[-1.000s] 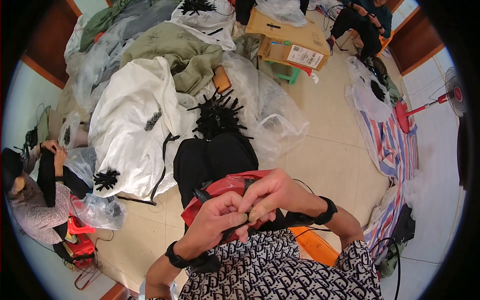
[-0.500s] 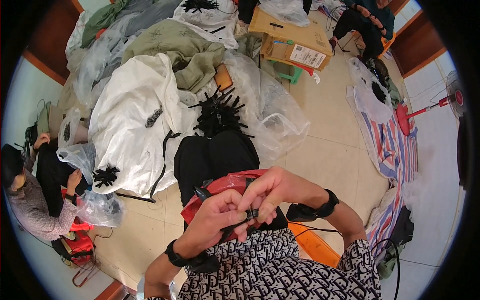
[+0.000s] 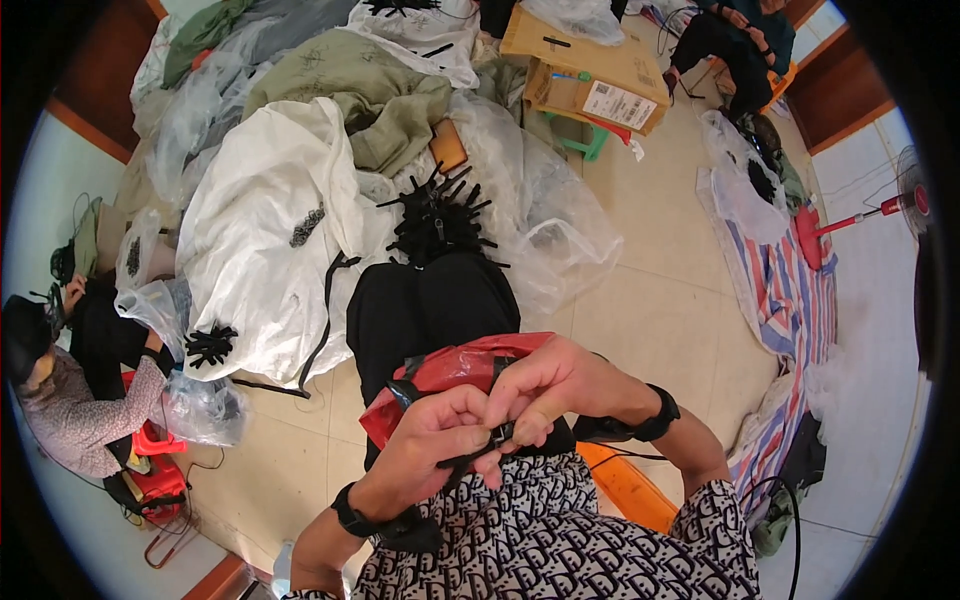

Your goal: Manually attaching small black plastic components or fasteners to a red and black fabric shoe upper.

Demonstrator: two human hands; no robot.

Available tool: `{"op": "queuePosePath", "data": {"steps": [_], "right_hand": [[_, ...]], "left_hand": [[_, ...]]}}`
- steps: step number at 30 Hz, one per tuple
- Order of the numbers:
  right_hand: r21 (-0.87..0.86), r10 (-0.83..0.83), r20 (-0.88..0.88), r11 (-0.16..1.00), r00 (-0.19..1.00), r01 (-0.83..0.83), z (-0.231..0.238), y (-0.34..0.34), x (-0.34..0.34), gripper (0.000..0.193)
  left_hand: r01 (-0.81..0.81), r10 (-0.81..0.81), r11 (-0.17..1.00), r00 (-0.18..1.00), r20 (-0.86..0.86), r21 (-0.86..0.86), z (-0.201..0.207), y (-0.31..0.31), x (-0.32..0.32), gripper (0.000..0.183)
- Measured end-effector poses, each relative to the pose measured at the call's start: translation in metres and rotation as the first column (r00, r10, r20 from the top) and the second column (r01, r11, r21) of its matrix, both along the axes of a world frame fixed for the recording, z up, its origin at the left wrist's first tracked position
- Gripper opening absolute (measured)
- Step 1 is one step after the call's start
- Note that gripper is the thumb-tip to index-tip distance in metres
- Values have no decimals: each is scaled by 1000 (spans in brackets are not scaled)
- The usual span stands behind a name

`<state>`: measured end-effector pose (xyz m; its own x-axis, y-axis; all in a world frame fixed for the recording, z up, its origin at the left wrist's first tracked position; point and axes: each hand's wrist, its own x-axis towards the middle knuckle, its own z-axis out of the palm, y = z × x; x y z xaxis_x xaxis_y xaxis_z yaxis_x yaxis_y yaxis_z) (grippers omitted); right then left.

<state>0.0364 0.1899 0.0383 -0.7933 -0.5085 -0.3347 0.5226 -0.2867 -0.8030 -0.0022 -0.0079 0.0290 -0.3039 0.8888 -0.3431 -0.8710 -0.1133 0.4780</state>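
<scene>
Two bare hands at close work, seen from above; places are given from the red sheet (image 3: 465, 362) across the lap. The left hand (image 3: 438, 428) and right hand (image 3: 548, 388) meet just on the wearer's side of the sheet, fingertips nearly touching. Each pinches the small, shiny black piece (image 3: 502, 433) between thumb and forefinger; its exact form is largely hidden. A dark strip (image 3: 463, 464) runs from under the left fingers, also nearer the wearer than the sheet. Beyond the sheet, past the knees, lies a black bundle (image 3: 438, 222); beyond it to the left spreads a white sack (image 3: 265, 235).

Likely faults: the piece, small and smooth-looking, could slip should either pinch loosen, dropping onto the sheet or past its edge; the strip could twist if the hands pull unevenly.
</scene>
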Motion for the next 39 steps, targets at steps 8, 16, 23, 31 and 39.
{"op": "queuePosePath", "data": {"steps": [8, 16, 23, 31, 39], "right_hand": [[38, -3, -21, 999, 1000, 4, -2, 0, 2, 19], [54, 60, 32, 997, 998, -61, -6, 1, 3, 17], [29, -1, 16, 1000, 1000, 0, -6, -4, 6, 12], [88, -42, -65, 995, 997, 48, -2, -4, 7, 16], [74, -164, -79, 983, 983, 170, -10, -8, 9, 12]], "left_hand": [[28, -30, 999, 999, -45, -39, -1, 0, 0, 11], [41, -44, 998, 998, -43, -52, -6, 2, 3, 16], [-8, 4, 998, 998, -67, -55, -10, 5, 8, 22], [-37, 37, 999, 999, 17, 22, -8, 5, 8, 21], [-85, 85, 996, 996, -26, -10, -3, 9, 7, 18]]}}
